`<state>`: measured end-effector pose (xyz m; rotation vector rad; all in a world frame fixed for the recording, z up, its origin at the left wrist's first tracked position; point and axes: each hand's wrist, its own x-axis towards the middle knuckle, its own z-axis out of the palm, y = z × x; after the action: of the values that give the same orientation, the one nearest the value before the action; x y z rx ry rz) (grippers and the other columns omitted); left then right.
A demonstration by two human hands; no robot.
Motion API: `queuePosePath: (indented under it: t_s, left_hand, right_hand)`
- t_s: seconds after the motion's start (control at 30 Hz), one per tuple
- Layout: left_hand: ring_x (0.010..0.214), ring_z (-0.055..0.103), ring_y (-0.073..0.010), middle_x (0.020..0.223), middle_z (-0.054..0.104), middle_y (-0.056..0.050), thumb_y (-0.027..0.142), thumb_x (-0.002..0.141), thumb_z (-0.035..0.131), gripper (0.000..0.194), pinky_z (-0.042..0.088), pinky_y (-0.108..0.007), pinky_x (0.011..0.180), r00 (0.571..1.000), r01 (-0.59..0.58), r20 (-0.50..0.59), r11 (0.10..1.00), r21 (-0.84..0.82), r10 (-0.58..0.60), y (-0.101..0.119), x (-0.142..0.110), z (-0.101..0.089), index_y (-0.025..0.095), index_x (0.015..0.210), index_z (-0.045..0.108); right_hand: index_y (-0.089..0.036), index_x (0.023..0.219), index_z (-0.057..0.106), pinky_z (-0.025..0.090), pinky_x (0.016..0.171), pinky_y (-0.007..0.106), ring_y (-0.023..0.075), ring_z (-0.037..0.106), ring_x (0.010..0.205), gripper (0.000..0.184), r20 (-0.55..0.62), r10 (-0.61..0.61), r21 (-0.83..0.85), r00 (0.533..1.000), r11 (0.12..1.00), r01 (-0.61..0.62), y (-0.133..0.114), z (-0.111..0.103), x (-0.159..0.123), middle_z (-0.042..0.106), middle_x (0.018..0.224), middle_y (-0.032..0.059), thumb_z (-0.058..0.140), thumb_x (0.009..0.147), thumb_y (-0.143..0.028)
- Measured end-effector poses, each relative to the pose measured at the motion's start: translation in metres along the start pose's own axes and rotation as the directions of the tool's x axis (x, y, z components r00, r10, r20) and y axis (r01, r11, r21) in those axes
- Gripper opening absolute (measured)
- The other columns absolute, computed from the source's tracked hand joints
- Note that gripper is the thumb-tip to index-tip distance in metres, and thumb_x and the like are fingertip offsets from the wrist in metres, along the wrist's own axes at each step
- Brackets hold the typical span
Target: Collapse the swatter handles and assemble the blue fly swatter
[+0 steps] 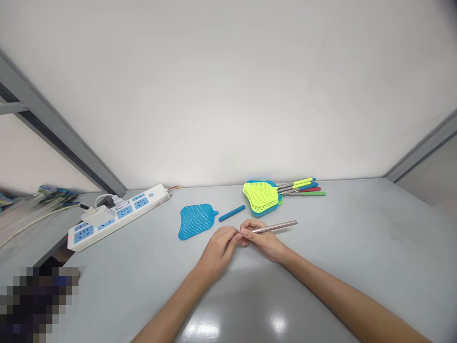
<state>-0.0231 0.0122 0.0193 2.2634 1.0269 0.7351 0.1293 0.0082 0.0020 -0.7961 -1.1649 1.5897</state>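
My right hand (262,240) is closed around a thin silver metal rod (278,226) that sticks out to the right. My left hand (219,247) is curled, its fingertips pinching at the rod's left end where the two hands meet. Just beyond the hands lie a blue mesh swatter head (195,220) and a loose blue handle sleeve (232,213), both flat on the grey table (357,247).
A stack of assembled fly swatters (262,195) with yellow-green and blue heads lies at the back, handles (303,186) pointing right. A white power strip (117,214) with plugs sits at the left. A white wall stands behind the table.
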Motion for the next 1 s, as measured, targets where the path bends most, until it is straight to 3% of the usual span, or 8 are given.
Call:
queuePosePath:
  t_s: [0.17,0.37,0.57,1.0]
  left_hand:
    - [0.066,0.045,-0.0115,0.067,0.050,0.001,0.027,0.085,0.028,0.026,0.034,-0.025,0.068,0.999,-0.010,0.035,1.000,0.005,0.010,0.002,0.000,0.001,0.019,0.068,0.046]
    - [0.068,0.045,-0.0109,0.067,0.052,0.001,0.021,0.087,0.022,0.033,0.032,-0.027,0.072,0.997,-0.045,0.063,0.998,-0.034,0.047,0.006,0.001,0.009,0.019,0.066,0.048]
    - [0.064,0.039,-0.0122,0.062,0.045,0.001,0.024,0.086,0.026,0.029,0.034,-0.026,0.066,1.000,-0.020,-0.011,0.999,0.028,0.020,0.000,0.002,0.016,0.018,0.067,0.046]
    - [0.055,0.039,-0.0096,0.052,0.042,0.004,0.023,0.084,0.030,0.031,0.032,-0.023,0.061,0.997,0.012,-0.082,0.999,-0.030,-0.015,0.005,0.010,0.014,0.017,0.057,0.043]
  right_hand:
    - [-0.014,0.061,0.056,0.038,0.061,0.026,0.0114,0.050,0.057,0.022,0.055,0.042,-0.081,0.998,0.996,-0.037,0.003,-0.003,0.002,0.056,0.058,0.0013,0.050,0.073,-0.030]
    - [-0.014,0.046,0.050,0.034,0.057,0.026,0.0115,0.047,0.052,0.031,0.159,0.045,-0.079,0.986,0.996,-0.033,0.007,-0.008,0.004,0.051,0.047,0.0011,0.037,0.074,-0.018]
    - [-0.017,0.043,0.033,0.019,0.046,0.024,0.0076,0.026,0.045,0.027,0.138,0.052,-0.073,0.989,0.996,-0.042,0.002,-0.007,0.003,0.031,0.043,-0.0049,0.039,0.069,-0.011]
    - [-0.017,0.042,0.034,0.016,0.048,0.027,0.0087,0.022,0.046,0.031,0.061,0.026,0.027,0.998,0.999,-0.027,0.005,-0.006,0.003,0.027,0.043,-0.0048,0.042,0.072,-0.017]
